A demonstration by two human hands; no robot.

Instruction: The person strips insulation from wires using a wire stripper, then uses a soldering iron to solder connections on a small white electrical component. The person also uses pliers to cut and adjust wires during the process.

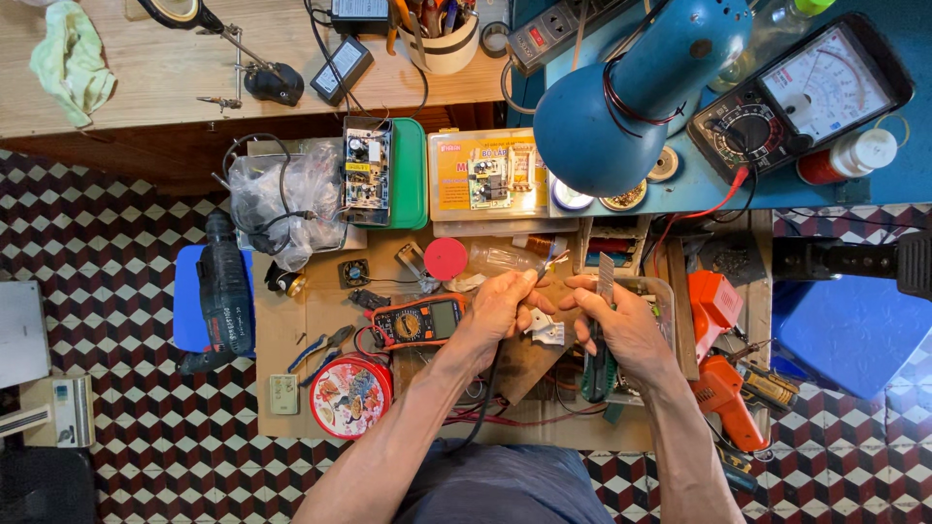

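A blue desk lamp [621, 92] hangs its shade over the near edge of the blue bench [893, 175] at the upper right, presumably aimed to light the low cardboard-covered work board [301, 330] beneath. On that bench an analog meter [806, 97] lies face up, its red lead trailing down toward the board. At the board's left edge a dark cordless drill [223, 296] lies on its side, out of the way. Near the front left corner sits a round red tin [350, 396], with an orange digital multimeter [419, 320] just behind it, close to the hands for reading. The left hand [500, 309] is closed around a black cable [485, 388], holding its bared end [553, 262] raised at the board's centre, likely to steady it. The right hand [621, 325] is closed on a green-handled plier-type tool [600, 364], its tip pointing up just beside the wire ends; whether it touches them cannot be told. An orange tool [723, 383] crowds the right edge, and a red-capped clear bottle [481, 259] lies directly behind the wire end.
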